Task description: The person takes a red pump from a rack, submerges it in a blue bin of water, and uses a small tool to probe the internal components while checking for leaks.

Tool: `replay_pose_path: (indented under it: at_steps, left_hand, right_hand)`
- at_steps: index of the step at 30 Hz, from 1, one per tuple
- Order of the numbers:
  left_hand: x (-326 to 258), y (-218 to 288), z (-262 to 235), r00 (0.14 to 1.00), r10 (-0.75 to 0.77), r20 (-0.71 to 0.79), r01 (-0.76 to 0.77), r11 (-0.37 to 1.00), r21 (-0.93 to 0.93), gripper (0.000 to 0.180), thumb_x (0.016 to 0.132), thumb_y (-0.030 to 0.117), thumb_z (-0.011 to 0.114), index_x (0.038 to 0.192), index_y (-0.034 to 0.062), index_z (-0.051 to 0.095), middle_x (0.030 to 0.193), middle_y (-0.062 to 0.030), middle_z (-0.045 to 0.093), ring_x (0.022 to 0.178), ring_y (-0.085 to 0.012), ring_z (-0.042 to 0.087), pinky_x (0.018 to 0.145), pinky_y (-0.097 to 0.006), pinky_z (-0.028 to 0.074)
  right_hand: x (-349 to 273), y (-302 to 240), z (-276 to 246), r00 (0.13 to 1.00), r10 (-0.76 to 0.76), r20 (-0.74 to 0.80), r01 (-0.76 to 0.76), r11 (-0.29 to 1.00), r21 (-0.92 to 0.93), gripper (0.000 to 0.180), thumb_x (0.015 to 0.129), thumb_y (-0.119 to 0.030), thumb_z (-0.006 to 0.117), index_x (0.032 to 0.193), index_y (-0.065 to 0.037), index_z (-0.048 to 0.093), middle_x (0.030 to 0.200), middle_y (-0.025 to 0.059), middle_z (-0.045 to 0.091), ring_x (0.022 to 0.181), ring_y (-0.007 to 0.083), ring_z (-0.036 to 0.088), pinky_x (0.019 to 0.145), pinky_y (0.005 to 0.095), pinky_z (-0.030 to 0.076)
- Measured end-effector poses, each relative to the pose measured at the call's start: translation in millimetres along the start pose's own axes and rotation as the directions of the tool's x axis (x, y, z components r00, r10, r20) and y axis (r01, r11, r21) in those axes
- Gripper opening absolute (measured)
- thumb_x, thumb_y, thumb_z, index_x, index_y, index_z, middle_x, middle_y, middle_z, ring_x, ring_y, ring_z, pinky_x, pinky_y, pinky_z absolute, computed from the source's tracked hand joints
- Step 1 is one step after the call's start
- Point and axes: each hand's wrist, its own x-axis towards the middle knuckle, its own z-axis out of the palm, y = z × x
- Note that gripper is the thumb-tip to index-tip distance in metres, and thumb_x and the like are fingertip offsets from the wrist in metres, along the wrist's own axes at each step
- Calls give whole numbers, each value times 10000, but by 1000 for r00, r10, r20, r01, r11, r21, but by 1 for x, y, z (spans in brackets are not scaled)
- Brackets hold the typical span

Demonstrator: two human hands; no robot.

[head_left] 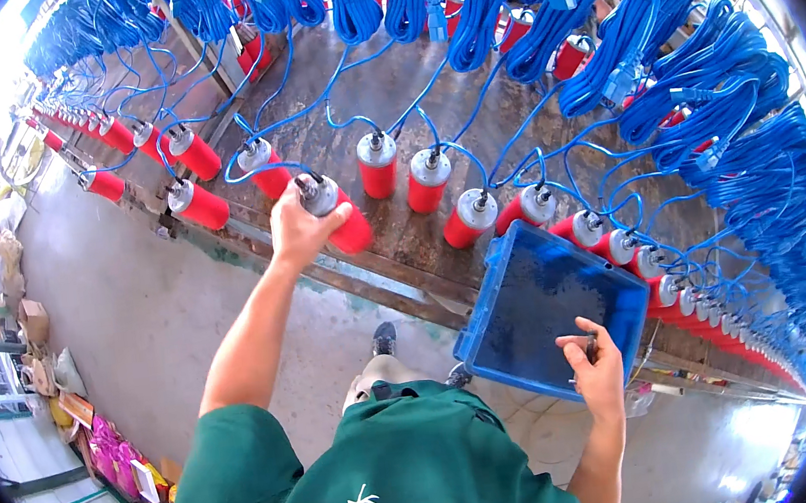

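Note:
My left hand (295, 228) is wrapped round a red cylinder with a silver cap (351, 227), near the bench's front edge. The cylinder leans, and a thin blue cable runs out of its cap. Over the near right part of a blue plastic bin (633, 308), my right hand (601, 373) pinches a small dark piece (591, 348), too small to name. Dark material, too fine to make out, covers the bin's floor. Beside my left hand stand more capped cylinders, among them one red cylinder (379, 177) and another (428, 190).
A long row of red cylinders (194, 154) follows the edge of the dark bench (309, 104) on both sides. Bundles of coiled blue cable (635, 31) hang and lie behind it, with loose leads crossing the bench. Boxes and bags (114, 449) stand on the floor at far left.

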Motion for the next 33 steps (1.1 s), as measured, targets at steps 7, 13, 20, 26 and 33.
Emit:
replay_pose_path:
  at_steps: [7, 13, 20, 26, 33]
  left_hand:
    - [62, -72, 29, 987, 97, -130, -38, 918, 394, 711, 743, 443, 883, 1263, 27, 634, 1222, -179, 693, 1144, -366, 676, 970, -468, 541]
    - [56, -85, 37, 977, 85, -195, -1, 919, 395, 744, 753, 449, 875, 1300, 34, 590, 1265, -183, 660, 1115, -389, 678, 922, -494, 570]
    - [72, -89, 35, 971, 118, -209, -40, 939, 342, 729, 741, 439, 878, 1278, 26, 611, 1261, -195, 664, 1135, -394, 666, 949, -493, 555]
    - [76, -86, 33, 990, 40, -138, 8, 943, 332, 786, 744, 452, 874, 1333, 17, 589, 1323, -176, 639, 1212, -378, 637, 1005, -478, 528]
    - [38, -91, 57, 847, 298, -440, -180, 940, 292, 736, 777, 253, 882, 1348, -25, 511, 1296, -220, 589, 1259, -424, 527, 1125, -504, 407]
  right_hand:
    - [-10, 17, 5, 998, -11, -68, 10, 1000, -19, 438, 997, -171, 735, 1374, 5, 597, 1067, 78, 774, 766, 39, 573, 664, 201, 468]
    - [-17, 15, 16, 996, 17, -85, -14, 999, 43, 429, 1003, -190, 729, 1359, 11, 599, 1048, 98, 776, 595, 33, 526, 504, 196, 419]
    - [-15, 21, 16, 998, 20, -60, -19, 1000, 17, 422, 1010, -200, 720, 1350, 17, 597, 1033, 114, 774, 550, 33, 512, 478, 197, 414]
    - [-11, 25, 15, 998, 38, -43, -36, 998, 48, 419, 1013, -185, 712, 1360, 19, 595, 989, 115, 769, 548, 29, 505, 478, 199, 411]
    - [-9, 58, -6, 993, 75, -86, -69, 995, 79, 262, 990, 18, 549, 1244, -13, 493, 930, 122, 734, 604, 77, 559, 524, 220, 439]
